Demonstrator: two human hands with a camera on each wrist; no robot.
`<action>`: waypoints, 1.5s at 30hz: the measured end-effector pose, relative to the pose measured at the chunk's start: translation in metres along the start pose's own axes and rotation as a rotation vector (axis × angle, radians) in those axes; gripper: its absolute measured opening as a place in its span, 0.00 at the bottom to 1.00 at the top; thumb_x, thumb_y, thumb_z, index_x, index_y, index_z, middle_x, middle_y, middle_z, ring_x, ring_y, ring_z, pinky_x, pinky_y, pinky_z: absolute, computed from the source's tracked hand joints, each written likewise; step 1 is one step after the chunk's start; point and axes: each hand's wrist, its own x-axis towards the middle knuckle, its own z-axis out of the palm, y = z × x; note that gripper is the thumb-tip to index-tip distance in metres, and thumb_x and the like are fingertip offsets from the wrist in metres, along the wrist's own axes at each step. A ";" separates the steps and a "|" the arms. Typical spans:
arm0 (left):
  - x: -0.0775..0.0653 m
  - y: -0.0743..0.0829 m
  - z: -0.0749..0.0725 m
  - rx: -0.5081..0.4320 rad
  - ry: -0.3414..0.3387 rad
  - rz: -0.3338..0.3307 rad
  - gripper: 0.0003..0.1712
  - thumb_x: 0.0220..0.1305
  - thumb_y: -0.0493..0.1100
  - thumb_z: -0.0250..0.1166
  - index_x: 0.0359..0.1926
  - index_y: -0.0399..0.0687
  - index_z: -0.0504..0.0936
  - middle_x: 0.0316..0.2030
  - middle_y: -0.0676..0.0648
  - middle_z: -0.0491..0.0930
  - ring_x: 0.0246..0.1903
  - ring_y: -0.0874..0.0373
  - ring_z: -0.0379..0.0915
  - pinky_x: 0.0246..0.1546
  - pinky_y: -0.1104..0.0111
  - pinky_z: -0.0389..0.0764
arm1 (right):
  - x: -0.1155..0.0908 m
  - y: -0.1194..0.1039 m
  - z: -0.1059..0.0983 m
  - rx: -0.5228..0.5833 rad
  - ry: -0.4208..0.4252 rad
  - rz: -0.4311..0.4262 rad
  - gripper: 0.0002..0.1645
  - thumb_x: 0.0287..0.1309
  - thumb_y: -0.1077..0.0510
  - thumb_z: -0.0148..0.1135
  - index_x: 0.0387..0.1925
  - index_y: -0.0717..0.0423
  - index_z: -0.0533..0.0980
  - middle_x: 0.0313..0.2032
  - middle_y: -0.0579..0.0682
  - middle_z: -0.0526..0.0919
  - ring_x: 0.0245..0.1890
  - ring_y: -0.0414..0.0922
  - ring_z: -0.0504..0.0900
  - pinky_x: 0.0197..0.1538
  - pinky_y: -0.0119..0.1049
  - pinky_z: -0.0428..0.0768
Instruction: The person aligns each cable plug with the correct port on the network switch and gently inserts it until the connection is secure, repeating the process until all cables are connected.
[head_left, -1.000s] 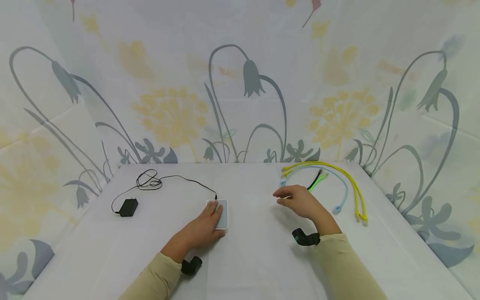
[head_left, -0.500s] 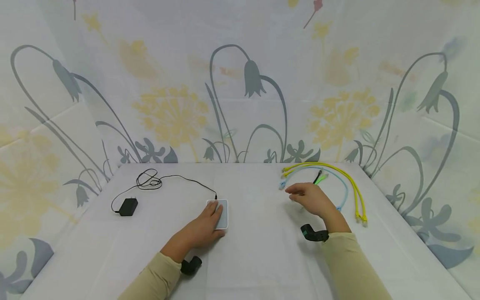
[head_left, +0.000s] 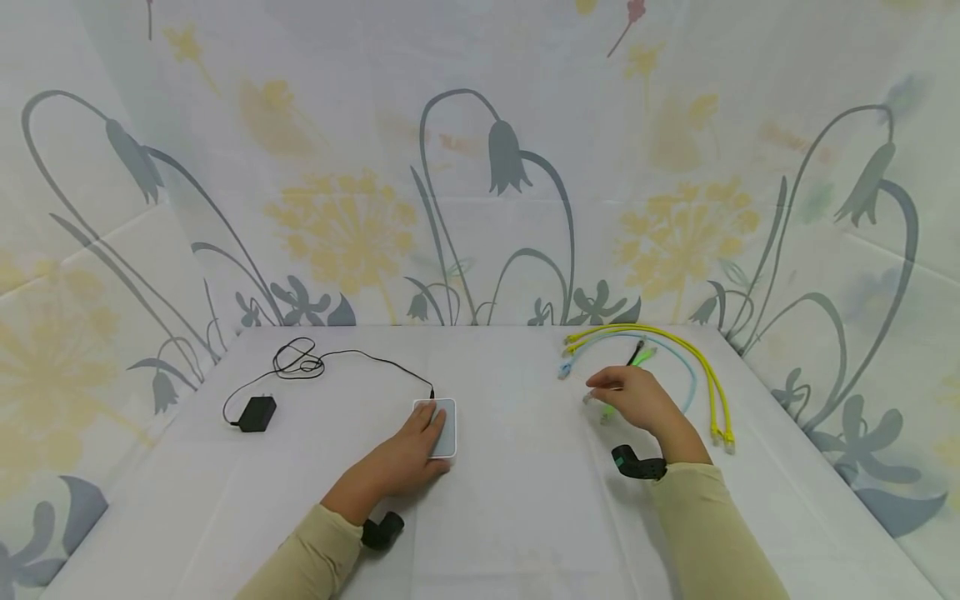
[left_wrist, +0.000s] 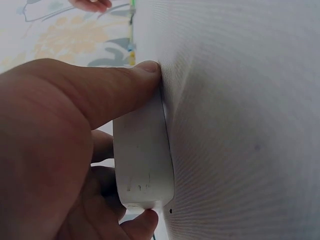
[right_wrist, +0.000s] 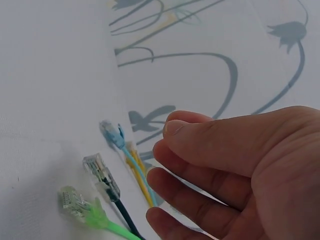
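Observation:
A small white router with a grey top (head_left: 448, 429) sits on the table at centre left, a thin black power cord plugged into its far side. My left hand (head_left: 397, 458) grips it, fingers over the top and thumb against the near edge, as the left wrist view shows from the side. Over the network cables at the right hovers my right hand (head_left: 637, 404), fingers loosely curled and holding nothing. In the right wrist view, the clear plugs of a green cable (right_wrist: 95, 216) and a black cable (right_wrist: 106, 181) lie beyond the fingertips. The hand hides part of both.
A light blue network cable (head_left: 691, 375) and yellow network cables (head_left: 701, 352) curve behind and beside the right hand. At the left lies a black power adapter (head_left: 257, 414), its cord (head_left: 300, 367) looped on the white tablecloth. A flowered cloth backdrop (head_left: 480, 200) rises behind.
My right hand has shifted to the right over the cables, uncovering the near plugs of the green and black ones. The left hand and router have stayed put.

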 end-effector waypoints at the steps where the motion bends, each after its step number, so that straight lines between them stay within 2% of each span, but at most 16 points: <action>1: 0.000 0.000 0.000 -0.001 0.001 0.000 0.44 0.67 0.52 0.61 0.74 0.35 0.53 0.75 0.35 0.45 0.76 0.41 0.37 0.72 0.52 0.54 | 0.000 0.001 0.000 -0.001 -0.001 0.005 0.14 0.66 0.57 0.58 0.50 0.56 0.80 0.49 0.56 0.84 0.52 0.55 0.81 0.48 0.48 0.80; 9: -0.002 0.001 0.001 -0.013 0.001 0.010 0.43 0.67 0.51 0.61 0.73 0.33 0.53 0.75 0.34 0.46 0.76 0.39 0.37 0.72 0.50 0.54 | 0.000 0.008 0.000 0.006 -0.025 0.037 0.12 0.65 0.57 0.58 0.48 0.54 0.81 0.47 0.54 0.84 0.51 0.54 0.81 0.49 0.48 0.79; 20: -0.003 0.000 0.002 -0.017 0.012 0.010 0.43 0.68 0.51 0.61 0.73 0.34 0.53 0.75 0.34 0.46 0.76 0.39 0.37 0.72 0.51 0.54 | 0.002 0.017 0.005 -0.052 -0.062 0.083 0.14 0.65 0.60 0.54 0.48 0.52 0.82 0.56 0.61 0.79 0.58 0.62 0.74 0.54 0.54 0.76; 29: -0.003 0.000 0.002 -0.014 0.005 0.009 0.43 0.68 0.51 0.60 0.74 0.34 0.53 0.75 0.35 0.45 0.76 0.40 0.36 0.73 0.51 0.53 | 0.003 0.023 0.008 -0.141 -0.063 0.074 0.23 0.56 0.67 0.47 0.47 0.50 0.83 0.57 0.62 0.78 0.53 0.56 0.75 0.46 0.45 0.73; 33: -0.003 0.000 0.001 -0.019 0.001 0.006 0.43 0.68 0.51 0.60 0.74 0.35 0.52 0.76 0.35 0.44 0.76 0.41 0.35 0.73 0.51 0.53 | 0.004 0.025 0.008 -0.151 -0.058 0.093 0.25 0.55 0.69 0.45 0.46 0.49 0.83 0.58 0.64 0.77 0.51 0.55 0.74 0.46 0.45 0.71; 41: -0.003 0.000 0.000 -0.016 -0.003 0.005 0.43 0.68 0.51 0.60 0.74 0.35 0.52 0.76 0.36 0.44 0.76 0.41 0.35 0.73 0.52 0.53 | 0.003 0.028 0.012 -0.208 -0.049 0.077 0.22 0.54 0.69 0.49 0.43 0.50 0.83 0.53 0.63 0.81 0.49 0.56 0.76 0.50 0.49 0.73; 45: -0.003 0.001 -0.001 -0.017 -0.005 0.004 0.43 0.69 0.51 0.60 0.74 0.35 0.52 0.76 0.36 0.44 0.76 0.41 0.35 0.73 0.52 0.53 | 0.005 0.031 0.015 -0.253 -0.028 0.037 0.19 0.55 0.68 0.51 0.42 0.52 0.84 0.50 0.60 0.83 0.52 0.59 0.78 0.54 0.53 0.74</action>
